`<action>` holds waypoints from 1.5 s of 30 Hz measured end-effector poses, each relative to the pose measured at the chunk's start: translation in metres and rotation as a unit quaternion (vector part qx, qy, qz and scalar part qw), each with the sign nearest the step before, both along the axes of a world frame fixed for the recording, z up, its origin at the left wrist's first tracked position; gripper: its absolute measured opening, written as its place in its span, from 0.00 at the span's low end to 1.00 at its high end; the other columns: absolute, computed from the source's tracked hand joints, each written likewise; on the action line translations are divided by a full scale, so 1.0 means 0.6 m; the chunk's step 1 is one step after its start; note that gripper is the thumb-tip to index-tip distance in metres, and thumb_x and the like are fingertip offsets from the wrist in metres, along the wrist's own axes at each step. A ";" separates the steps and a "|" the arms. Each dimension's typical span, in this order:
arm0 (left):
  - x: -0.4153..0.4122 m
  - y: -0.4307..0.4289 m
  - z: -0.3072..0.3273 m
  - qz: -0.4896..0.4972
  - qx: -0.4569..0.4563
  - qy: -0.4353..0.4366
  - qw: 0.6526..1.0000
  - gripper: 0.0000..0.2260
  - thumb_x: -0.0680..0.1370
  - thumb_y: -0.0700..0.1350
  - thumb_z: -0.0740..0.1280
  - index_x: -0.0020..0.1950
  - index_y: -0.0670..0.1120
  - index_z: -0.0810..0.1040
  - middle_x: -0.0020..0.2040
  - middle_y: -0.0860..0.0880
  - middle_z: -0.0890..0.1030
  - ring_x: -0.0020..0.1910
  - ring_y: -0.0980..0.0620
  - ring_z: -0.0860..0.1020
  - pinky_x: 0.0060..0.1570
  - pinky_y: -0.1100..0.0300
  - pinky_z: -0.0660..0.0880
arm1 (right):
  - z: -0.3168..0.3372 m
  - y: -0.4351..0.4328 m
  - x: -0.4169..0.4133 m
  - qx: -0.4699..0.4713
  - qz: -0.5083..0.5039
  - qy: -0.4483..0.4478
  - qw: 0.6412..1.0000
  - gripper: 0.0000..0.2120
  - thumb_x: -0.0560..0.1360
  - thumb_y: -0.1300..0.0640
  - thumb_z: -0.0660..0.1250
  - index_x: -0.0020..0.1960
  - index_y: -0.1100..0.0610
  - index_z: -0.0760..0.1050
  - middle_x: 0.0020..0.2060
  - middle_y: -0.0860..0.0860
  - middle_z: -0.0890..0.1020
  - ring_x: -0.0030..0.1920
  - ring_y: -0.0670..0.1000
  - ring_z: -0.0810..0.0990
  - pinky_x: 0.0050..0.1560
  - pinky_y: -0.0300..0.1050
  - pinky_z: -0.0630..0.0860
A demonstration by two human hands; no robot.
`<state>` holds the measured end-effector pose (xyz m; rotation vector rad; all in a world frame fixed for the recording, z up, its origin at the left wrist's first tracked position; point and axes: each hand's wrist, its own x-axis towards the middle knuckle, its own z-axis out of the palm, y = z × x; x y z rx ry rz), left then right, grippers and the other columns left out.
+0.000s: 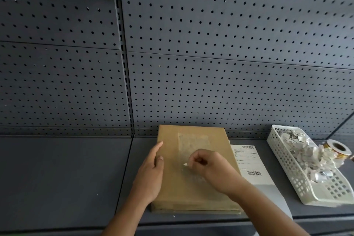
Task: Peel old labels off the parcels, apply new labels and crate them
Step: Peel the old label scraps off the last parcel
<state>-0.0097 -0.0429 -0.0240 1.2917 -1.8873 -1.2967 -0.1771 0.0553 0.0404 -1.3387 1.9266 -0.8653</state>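
A flat brown cardboard parcel [172,184] lies on the dark shelf, with a pale patch of label residue [193,143] on its top face. My left hand [151,174] rests flat against the parcel's left edge, fingers straight. My right hand [208,166] is curled over the middle of the parcel and pinches a small white scrap of old label [185,164] at the lower end of the residue. A white sheet of new labels [251,166] with barcodes lies just right of the parcel, partly under it.
A white perforated plastic basket [287,176] at the right holds crumpled peeled labels. A roll of tape [338,148] sits behind it at the right edge. A dark pegboard wall [191,63] rises behind the shelf [63,178].
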 end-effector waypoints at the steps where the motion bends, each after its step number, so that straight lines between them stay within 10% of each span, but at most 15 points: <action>1: 0.001 0.000 0.001 -0.001 -0.001 -0.001 1.000 0.20 0.86 0.52 0.52 0.76 0.70 0.58 0.79 0.58 0.62 0.33 0.71 0.73 0.33 0.73 0.69 | 0.004 0.005 -0.007 -0.008 -0.011 -0.016 1.000 0.07 0.79 0.58 0.66 0.44 0.50 0.79 0.34 0.42 0.80 0.34 0.39 0.75 0.38 0.33 0.73; 14: 0.002 -0.010 -0.006 -0.007 -0.008 -0.034 0.999 0.20 0.86 0.52 0.51 0.78 0.67 0.58 0.75 0.57 0.69 0.33 0.63 0.62 0.34 0.65 0.63 | 0.070 0.196 -0.257 -0.067 -0.317 0.104 0.940 0.08 0.77 0.54 0.70 0.40 0.56 0.78 0.31 0.53 0.82 0.33 0.53 0.80 0.40 0.54 0.78; 24: -0.012 -0.009 0.002 -0.007 0.000 -0.024 1.000 0.18 0.86 0.52 0.52 0.75 0.67 0.62 0.81 0.59 0.58 0.66 0.55 0.72 0.53 0.55 0.70 | 0.050 0.276 -0.396 0.003 -0.425 0.160 0.891 0.07 0.79 0.56 0.66 0.43 0.58 0.79 0.36 0.53 0.84 0.36 0.53 0.83 0.43 0.54 0.82; 30: -0.013 -0.006 0.003 0.003 -0.018 -0.060 0.998 0.18 0.86 0.53 0.52 0.75 0.68 0.62 0.74 0.34 0.66 0.26 0.57 0.70 0.29 0.58 0.66 | 0.023 0.266 -0.412 0.023 -0.426 0.165 0.889 0.10 0.77 0.53 0.67 0.39 0.56 0.78 0.33 0.54 0.82 0.38 0.56 0.82 0.40 0.50 0.78; 37: -0.011 -0.006 -0.006 -0.001 -0.033 -0.047 0.998 0.17 0.86 0.53 0.52 0.73 0.71 0.63 0.79 0.58 0.63 0.42 0.63 0.72 0.42 0.56 0.70 | 0.010 0.265 -0.423 0.000 -0.451 0.111 0.886 0.12 0.76 0.51 0.71 0.39 0.59 0.80 0.34 0.56 0.82 0.35 0.53 0.81 0.38 0.49 0.78; 45: -0.014 -0.006 -0.009 -0.006 -0.017 -0.017 1.000 0.17 0.86 0.52 0.53 0.71 0.73 0.63 0.79 0.60 0.62 0.58 0.61 0.74 0.54 0.52 0.67 | 0.004 0.270 -0.424 -0.072 -0.478 0.011 0.876 0.08 0.73 0.55 0.75 0.44 0.59 0.81 0.38 0.57 0.83 0.37 0.54 0.80 0.40 0.49 0.80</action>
